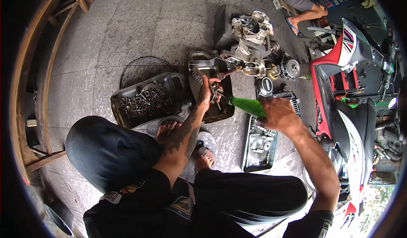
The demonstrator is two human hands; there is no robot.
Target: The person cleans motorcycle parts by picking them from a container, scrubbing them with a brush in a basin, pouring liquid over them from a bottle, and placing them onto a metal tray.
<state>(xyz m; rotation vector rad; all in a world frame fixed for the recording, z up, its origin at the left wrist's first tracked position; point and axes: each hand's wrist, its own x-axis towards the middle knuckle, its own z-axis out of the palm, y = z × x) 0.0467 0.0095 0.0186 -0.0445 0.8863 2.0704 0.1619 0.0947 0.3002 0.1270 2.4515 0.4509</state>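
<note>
My right hand (279, 114) is closed around a green bottle (249, 106), tilted with its neck pointing left over the black tray (224, 113). Above that same tray, my left hand (205, 95) grips a small metal engine part (216, 92), partly hidden by the fingers. The bottle's mouth is close to this part; whether liquid flows is too small to tell. Just beyond the left hand, a brush-like tool (231, 72) with a reddish handle lies across the tray.
Left of it, another black tray (121, 118) holds bolts and gears. A third tray (258, 169) with metal parts lies near my right knee. Engine blocks (252, 47) stand ahead. A red-and-white motorcycle (339, 64) is at right, a wooden bench (44, 68) at left. Another person (303, 7) sits at far right.
</note>
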